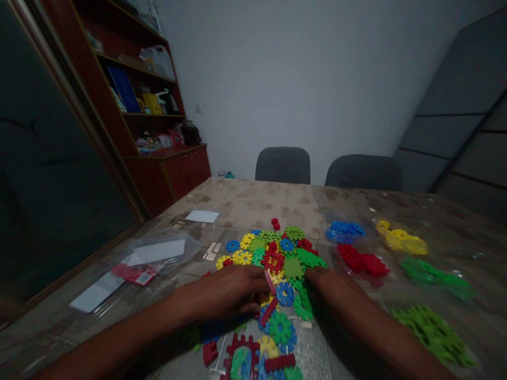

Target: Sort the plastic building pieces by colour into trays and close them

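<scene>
A mixed heap of plastic gear-shaped building pieces lies on the table in front of me. My left hand (240,287) is over its left side, with curved fingers and the thumb apart from them. Its fingertips are beside a narrow pinkish-red strip (270,282); whether they touch it is unclear. Another red strip (269,311) and a blue gear piece (285,293) lie close by. My right hand (327,279) reaches down at the heap's right edge, beside green pieces (302,301). Most of its fingers are hidden, and I cannot see anything held.
On the right, clear packs hold blue pieces (344,231), red pieces (362,261), yellow pieces (402,238), green pieces (435,277) and olive-green pieces (433,332). Clear packaging with white cards (158,252) lies left. Two chairs (282,164) stand behind the table.
</scene>
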A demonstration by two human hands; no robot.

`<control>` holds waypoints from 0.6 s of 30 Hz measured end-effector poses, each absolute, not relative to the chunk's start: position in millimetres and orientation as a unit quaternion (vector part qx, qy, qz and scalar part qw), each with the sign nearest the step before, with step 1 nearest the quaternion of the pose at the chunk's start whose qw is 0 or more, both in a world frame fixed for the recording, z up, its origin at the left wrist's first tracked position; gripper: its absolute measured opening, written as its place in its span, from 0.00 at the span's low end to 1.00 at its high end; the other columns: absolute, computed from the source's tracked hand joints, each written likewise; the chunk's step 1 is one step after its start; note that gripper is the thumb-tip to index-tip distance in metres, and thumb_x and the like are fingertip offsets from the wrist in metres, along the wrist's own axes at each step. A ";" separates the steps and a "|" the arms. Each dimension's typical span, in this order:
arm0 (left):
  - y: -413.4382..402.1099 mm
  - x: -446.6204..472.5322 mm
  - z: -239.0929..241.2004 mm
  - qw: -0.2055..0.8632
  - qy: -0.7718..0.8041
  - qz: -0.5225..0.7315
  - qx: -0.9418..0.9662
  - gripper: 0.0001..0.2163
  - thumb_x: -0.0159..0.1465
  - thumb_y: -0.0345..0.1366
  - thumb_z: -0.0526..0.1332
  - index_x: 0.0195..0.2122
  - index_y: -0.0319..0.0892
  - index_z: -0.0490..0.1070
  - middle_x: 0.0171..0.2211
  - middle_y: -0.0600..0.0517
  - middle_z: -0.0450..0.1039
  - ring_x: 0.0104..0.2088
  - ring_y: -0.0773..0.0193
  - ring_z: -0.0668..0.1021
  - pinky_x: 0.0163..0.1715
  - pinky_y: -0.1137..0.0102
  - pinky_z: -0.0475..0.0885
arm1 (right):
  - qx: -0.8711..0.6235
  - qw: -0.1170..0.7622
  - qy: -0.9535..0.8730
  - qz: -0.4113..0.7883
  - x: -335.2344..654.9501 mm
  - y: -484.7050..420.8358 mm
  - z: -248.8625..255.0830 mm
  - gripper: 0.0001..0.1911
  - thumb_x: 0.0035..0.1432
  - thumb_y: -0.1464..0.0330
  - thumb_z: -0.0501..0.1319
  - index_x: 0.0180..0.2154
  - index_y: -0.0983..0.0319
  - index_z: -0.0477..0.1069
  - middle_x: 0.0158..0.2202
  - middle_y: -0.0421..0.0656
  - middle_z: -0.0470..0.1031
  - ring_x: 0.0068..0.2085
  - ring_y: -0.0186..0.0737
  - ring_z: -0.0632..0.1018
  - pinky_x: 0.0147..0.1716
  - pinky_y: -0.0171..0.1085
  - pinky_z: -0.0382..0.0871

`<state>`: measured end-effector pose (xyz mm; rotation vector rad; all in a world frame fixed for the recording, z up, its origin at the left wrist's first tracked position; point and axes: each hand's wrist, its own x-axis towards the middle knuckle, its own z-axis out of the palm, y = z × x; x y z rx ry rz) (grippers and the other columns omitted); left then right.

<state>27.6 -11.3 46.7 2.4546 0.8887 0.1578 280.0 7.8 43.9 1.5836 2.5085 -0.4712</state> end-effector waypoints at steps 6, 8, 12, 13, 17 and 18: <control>-10.6 26.6 44.6 0.256 0.331 0.054 0.907 0.05 0.68 0.30 0.61 0.43 0.46 0.72 0.46 0.50 0.73 0.45 0.60 0.76 0.46 0.68 0.69 | 0.538 0.104 0.824 -0.145 277.7 -1.0 46.9 0.23 0.55 0.71 0.64 0.54 0.67 0.71 0.52 0.60 0.75 0.51 0.58 0.77 0.46 0.45 0.70; -10.3 26.0 43.4 0.257 0.332 0.055 0.906 0.05 0.68 0.30 0.61 0.43 0.47 0.72 0.46 0.50 0.73 0.45 0.60 0.76 0.46 0.68 0.70 | 0.537 0.111 0.822 -0.155 277.9 -2.0 47.2 0.25 0.54 0.72 0.66 0.55 0.69 0.71 0.54 0.60 0.74 0.53 0.58 0.77 0.48 0.44 0.70; -9.9 25.2 42.7 0.250 0.331 0.050 0.908 0.06 0.68 0.30 0.61 0.44 0.46 0.71 0.46 0.49 0.73 0.45 0.59 0.76 0.47 0.68 0.70 | 0.524 0.093 0.830 -0.166 277.3 -0.2 45.9 0.18 0.58 0.76 0.59 0.50 0.66 0.73 0.49 0.56 0.78 0.49 0.52 0.79 0.43 0.40 0.69; -9.9 25.1 43.0 0.246 0.331 0.046 0.910 0.06 0.68 0.31 0.61 0.44 0.46 0.71 0.47 0.49 0.73 0.46 0.59 0.76 0.47 0.68 0.70 | 0.519 0.082 0.834 -0.165 278.4 1.0 44.7 0.16 0.59 0.77 0.56 0.48 0.64 0.75 0.46 0.54 0.80 0.46 0.50 0.80 0.39 0.38 0.69; -10.5 25.5 45.0 0.229 0.326 0.043 0.916 0.05 0.69 0.31 0.61 0.45 0.45 0.70 0.47 0.49 0.73 0.46 0.59 0.76 0.47 0.67 0.71 | 0.505 0.049 0.849 -0.147 290.9 6.3 38.9 0.15 0.57 0.79 0.54 0.37 0.61 0.77 0.35 0.48 0.81 0.34 0.43 0.80 0.26 0.34 0.60; -10.8 25.7 45.6 0.228 0.325 0.044 0.917 0.04 0.69 0.31 0.60 0.44 0.45 0.71 0.47 0.49 0.73 0.45 0.59 0.77 0.47 0.67 0.71 | 0.502 0.042 0.852 -0.144 294.7 6.7 38.1 0.15 0.56 0.79 0.54 0.36 0.61 0.77 0.34 0.47 0.81 0.32 0.42 0.79 0.25 0.33 0.59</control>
